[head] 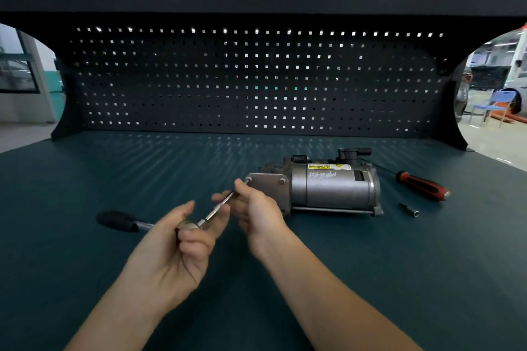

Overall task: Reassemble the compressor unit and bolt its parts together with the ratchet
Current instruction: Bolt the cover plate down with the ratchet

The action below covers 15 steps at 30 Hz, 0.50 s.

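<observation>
Two bare forearms reach in from the near edge of the worktop (85, 250) and meet around its middle. The left hand (182, 248) curls its fingers round the metal head of the ratchet (118, 220), whose black grip points left, toward the left edge, low over the green surface. From that head a thin extension bar (219, 206) slants up and to the right. The right hand (256, 213) pinches this bar between thumb and fingertips close to its far end, which meets a bolt (248, 179) at the upper left corner of the end plate of the compressor (328, 189).

The compressor lies on its side just beyond the right hand, right of centre and nearer the far edge, its grey cylinder pointing toward the right edge, a yellow warning label on top. A second bolt sits at the plate's upper right corner.

A screwdriver (425, 185) with a red and black handle lies to the compressor's right, apart from it. A small socket (409, 209) lies near the screwdriver, on its near side. A dark pegboard (256, 79) stands along the far edge.
</observation>
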Each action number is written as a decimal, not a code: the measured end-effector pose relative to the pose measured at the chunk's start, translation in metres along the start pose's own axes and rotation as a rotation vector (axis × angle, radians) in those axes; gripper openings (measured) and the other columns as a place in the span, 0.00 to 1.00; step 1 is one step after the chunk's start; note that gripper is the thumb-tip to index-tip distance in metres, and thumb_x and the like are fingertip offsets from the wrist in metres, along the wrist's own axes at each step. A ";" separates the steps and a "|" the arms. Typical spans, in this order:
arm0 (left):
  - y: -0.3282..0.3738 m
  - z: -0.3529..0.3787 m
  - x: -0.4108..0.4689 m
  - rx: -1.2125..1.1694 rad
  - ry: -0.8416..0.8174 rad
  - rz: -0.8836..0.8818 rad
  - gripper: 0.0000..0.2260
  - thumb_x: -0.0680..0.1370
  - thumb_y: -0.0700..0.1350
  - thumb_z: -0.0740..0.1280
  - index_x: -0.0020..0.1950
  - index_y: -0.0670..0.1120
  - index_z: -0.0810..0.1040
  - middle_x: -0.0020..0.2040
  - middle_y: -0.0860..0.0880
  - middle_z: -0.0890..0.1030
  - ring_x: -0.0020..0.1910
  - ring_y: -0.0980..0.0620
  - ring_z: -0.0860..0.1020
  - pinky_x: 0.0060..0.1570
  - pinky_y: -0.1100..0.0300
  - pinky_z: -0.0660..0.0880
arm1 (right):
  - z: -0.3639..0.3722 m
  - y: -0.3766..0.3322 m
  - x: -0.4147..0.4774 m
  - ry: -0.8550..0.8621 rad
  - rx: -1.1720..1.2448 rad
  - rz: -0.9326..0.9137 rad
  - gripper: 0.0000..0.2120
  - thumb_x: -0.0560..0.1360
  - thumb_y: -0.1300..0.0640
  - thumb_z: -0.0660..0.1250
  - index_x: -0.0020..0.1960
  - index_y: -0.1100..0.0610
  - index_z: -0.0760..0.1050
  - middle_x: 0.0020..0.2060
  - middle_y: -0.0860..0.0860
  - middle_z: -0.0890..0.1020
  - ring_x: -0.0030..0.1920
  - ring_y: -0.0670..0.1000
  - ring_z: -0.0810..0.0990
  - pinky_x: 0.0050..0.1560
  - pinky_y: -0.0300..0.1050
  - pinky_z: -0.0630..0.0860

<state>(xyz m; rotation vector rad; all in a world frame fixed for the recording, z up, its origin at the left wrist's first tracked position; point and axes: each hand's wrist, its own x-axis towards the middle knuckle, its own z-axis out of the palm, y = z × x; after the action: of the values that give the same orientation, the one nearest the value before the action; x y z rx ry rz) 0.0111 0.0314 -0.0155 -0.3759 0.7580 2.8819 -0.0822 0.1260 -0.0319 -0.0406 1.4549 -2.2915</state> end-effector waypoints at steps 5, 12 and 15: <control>-0.003 0.000 0.004 1.301 0.195 0.482 0.08 0.80 0.45 0.60 0.50 0.45 0.78 0.27 0.52 0.74 0.20 0.56 0.66 0.20 0.64 0.64 | -0.007 0.002 0.001 0.002 -0.097 -0.021 0.12 0.78 0.51 0.61 0.43 0.58 0.77 0.33 0.50 0.83 0.34 0.44 0.81 0.49 0.36 0.72; -0.012 0.008 0.010 2.680 0.312 0.988 0.18 0.80 0.53 0.56 0.68 0.51 0.61 0.52 0.54 0.77 0.50 0.51 0.78 0.38 0.61 0.67 | -0.005 0.005 -0.004 0.026 -0.018 -0.062 0.10 0.74 0.55 0.68 0.38 0.60 0.76 0.36 0.55 0.81 0.39 0.51 0.81 0.52 0.46 0.76; -0.007 0.002 0.010 2.097 0.202 0.872 0.12 0.78 0.54 0.61 0.61 0.57 0.70 0.40 0.56 0.78 0.38 0.57 0.78 0.34 0.65 0.69 | -0.002 0.003 -0.005 0.017 0.070 0.004 0.09 0.76 0.57 0.65 0.38 0.59 0.75 0.36 0.54 0.79 0.36 0.49 0.79 0.38 0.39 0.74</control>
<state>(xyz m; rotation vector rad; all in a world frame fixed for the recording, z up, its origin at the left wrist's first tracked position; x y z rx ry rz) 0.0026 0.0394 -0.0203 0.0588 3.5054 0.7474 -0.0770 0.1290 -0.0343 0.0030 1.3807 -2.3430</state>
